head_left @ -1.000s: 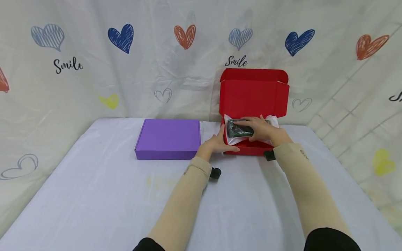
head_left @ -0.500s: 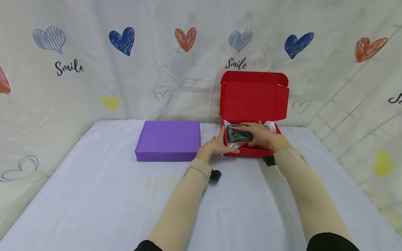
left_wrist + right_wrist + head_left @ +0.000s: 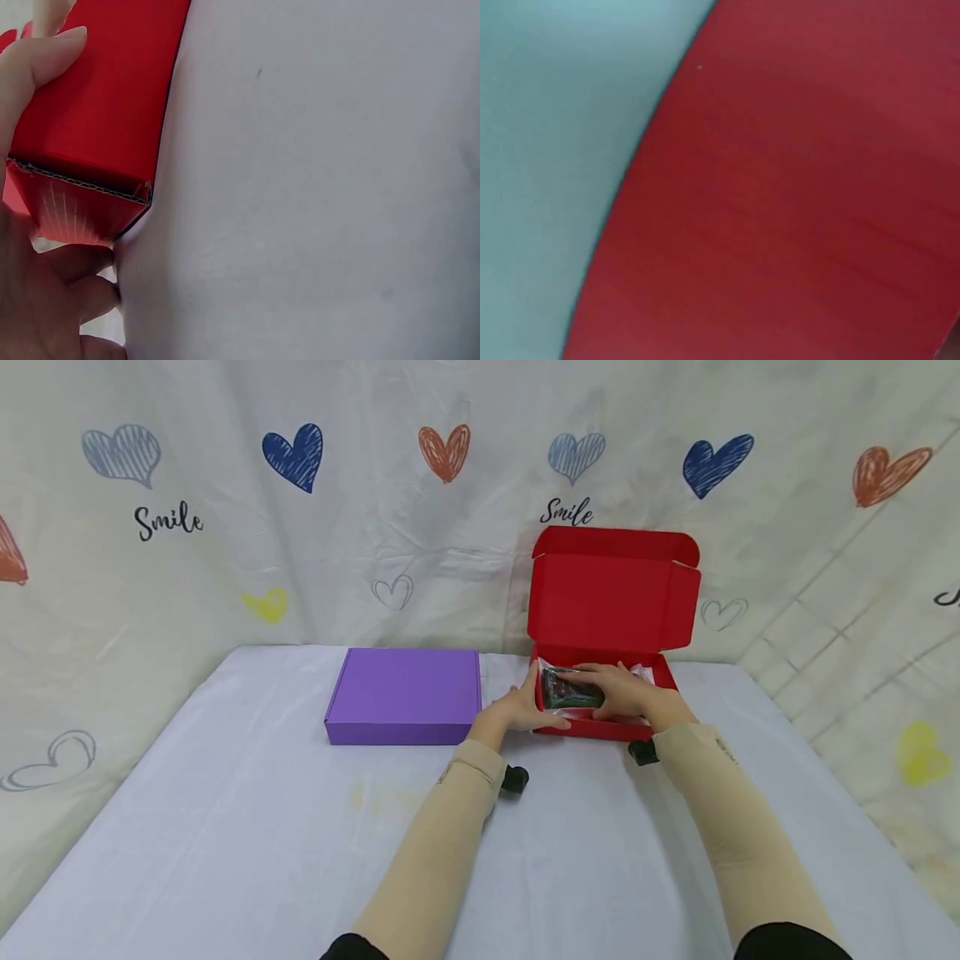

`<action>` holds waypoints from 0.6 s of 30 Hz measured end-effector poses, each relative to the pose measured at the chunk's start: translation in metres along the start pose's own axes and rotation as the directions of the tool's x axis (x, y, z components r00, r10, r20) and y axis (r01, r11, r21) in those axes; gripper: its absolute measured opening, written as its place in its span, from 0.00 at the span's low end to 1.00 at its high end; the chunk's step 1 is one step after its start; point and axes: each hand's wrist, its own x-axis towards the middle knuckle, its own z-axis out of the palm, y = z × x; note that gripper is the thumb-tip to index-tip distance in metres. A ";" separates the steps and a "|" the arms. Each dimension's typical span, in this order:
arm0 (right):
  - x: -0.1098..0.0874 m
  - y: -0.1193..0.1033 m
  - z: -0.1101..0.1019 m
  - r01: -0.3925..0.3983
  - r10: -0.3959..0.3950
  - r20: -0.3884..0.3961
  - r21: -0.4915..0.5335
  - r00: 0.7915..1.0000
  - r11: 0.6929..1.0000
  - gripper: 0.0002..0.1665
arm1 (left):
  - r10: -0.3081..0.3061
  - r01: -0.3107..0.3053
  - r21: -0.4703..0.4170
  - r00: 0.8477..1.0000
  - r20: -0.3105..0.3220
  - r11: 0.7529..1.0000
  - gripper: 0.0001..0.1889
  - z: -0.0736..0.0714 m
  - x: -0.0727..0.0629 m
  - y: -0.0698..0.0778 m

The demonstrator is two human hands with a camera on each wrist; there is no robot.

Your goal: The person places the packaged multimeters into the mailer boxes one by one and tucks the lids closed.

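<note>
Closed purple rectangular box (image 3: 408, 685) sits just beside the left hand (image 3: 517, 706), outside its grip. Left hand clasps a corner of the lid-up red cardboard box (image 3: 600, 727). Dark, oblong, plastic-wrapped packet (image 3: 564, 691) lies inside, beneath the right hand (image 3: 626, 692); pinched or merely pressed, cannot tell. Risk: slackened left hold could let red box skid.

A pale hanging cloth (image 3: 180, 610) with coloured hearts (image 3: 293, 457) and "Smile" lettering (image 3: 169, 521) backs a white-covered surface (image 3: 247, 827) in soft light.
</note>
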 end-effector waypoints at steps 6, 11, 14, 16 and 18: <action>-0.001 -0.002 0.002 -0.020 0.020 0.009 0.043 1.000 0.999 0.54 | -0.003 0.003 0.002 1.000 -0.004 1.000 0.65 0.000 0.000 -0.001; 0.002 -0.003 0.002 -0.053 0.050 0.035 0.070 0.998 0.996 0.55 | 0.034 -0.033 -0.024 0.999 0.003 0.999 0.65 -0.002 0.001 -0.004; 0.004 -0.003 0.003 -0.070 0.066 0.052 0.078 0.996 0.994 0.55 | 0.055 -0.054 -0.048 0.998 0.011 0.997 0.66 -0.004 0.002 -0.006; 0.005 -0.003 0.004 -0.076 0.071 0.063 0.075 0.995 0.994 0.56 | 0.066 -0.065 -0.071 0.998 0.012 0.995 0.66 -0.003 0.003 -0.008; 0.005 -0.004 0.006 -0.081 0.076 0.069 0.069 0.995 0.994 0.56 | 0.065 -0.064 -0.086 0.998 0.010 0.994 0.66 -0.002 0.004 -0.009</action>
